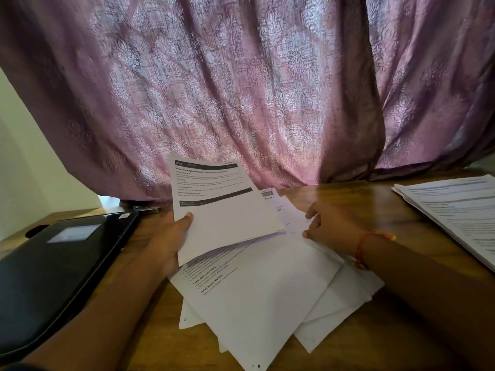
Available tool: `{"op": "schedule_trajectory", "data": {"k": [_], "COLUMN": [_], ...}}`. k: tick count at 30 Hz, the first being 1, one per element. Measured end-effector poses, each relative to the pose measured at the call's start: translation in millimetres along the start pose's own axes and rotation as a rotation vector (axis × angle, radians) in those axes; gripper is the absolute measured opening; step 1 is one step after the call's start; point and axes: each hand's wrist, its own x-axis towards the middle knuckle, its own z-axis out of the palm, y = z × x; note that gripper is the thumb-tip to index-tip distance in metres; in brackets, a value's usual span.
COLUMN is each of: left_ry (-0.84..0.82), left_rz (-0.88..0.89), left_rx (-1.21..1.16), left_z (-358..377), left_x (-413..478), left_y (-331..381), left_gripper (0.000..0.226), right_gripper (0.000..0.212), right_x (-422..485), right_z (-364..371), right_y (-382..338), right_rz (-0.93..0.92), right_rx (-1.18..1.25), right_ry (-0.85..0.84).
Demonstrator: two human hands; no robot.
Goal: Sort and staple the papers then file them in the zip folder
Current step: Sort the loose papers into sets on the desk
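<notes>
My left hand grips a small bundle of printed sheets by its left edge, thumb on top, lifted and tilted above the table. Below it lies a loose, fanned pile of white papers. My right hand reaches into the far side of that pile, its fingers curled on a sheet's edge. A black zip folder lies flat at the left. A stapler, mostly hidden, shows just beyond the folder's far corner.
A second neat stack of printed papers sits at the right edge of the wooden table. A purple patterned curtain hangs right behind the table. A pale wall is at the far left.
</notes>
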Motion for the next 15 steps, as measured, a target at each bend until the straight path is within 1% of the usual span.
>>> {"op": "schedule_trajectory", "data": {"k": [4,6,9,10,12,14,15], "left_ry": [0.000,0.011,0.010,0.007,0.007,0.015,0.012], "left_rz": [0.007,0.013,0.024,0.024,0.028,0.027,0.026], "left_rx": [0.016,0.024,0.041,0.040,0.055,0.059,0.060], "left_z": [-0.9,-1.6,-2.8,-3.0,-3.9,-4.4,-4.6], "left_x": [1.5,2.8,5.2,5.8,7.6,8.4,8.9], "left_y": [-1.0,-1.4,-2.0,-2.0,-2.6,-3.0,-3.9], "left_gripper": [0.026,0.029,0.031,0.030,0.029,0.027,0.027], "right_gripper": [0.035,0.027,0.008,0.011,0.024,0.038,0.041], "right_x": [1.0,2.8,5.3,5.6,5.6,3.8,3.3], "right_z": [-1.6,-0.6,-4.5,-5.5,-7.1,-9.1,-10.8], "right_y": [-1.0,-0.3,1.2,1.9,2.2,1.6,0.5], "right_rz": [0.013,0.017,0.028,0.025,0.031,0.045,0.050], "right_rx": [0.079,0.091,0.054,0.038,0.029,0.106,0.137], "right_ry": [0.010,0.037,0.063,0.067,0.095,0.133,0.144]}}
